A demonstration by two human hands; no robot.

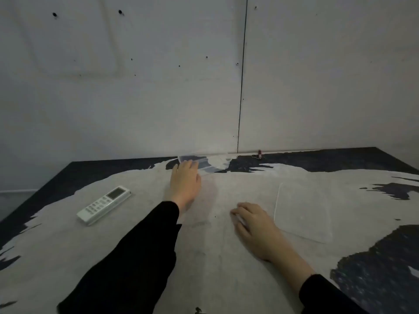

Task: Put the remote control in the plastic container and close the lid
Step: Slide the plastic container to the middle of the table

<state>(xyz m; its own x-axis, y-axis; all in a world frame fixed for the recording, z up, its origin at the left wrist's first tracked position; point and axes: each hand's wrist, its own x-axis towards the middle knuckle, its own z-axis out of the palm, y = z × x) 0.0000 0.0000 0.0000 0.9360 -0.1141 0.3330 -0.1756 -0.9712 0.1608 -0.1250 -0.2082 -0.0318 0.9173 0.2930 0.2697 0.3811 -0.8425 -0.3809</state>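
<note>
Remote control [104, 204] lies left of the left hand [185, 184], whose spread fingers touch the plastic container [205, 164]. Right hand [252, 225] rests flat, empty, beside the lid [302, 211]. Risk: the thin container slides away.

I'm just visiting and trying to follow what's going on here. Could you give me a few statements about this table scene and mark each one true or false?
1. The remote control lies inside the plastic container. False: it lies on the table, left of both hands.
2. The left hand reaches to the container at the table's far edge. True.
3. The lid is on the container. False: it lies flat on the table beside the right hand.
4. The right hand rests on the table, holding nothing. True.
</note>
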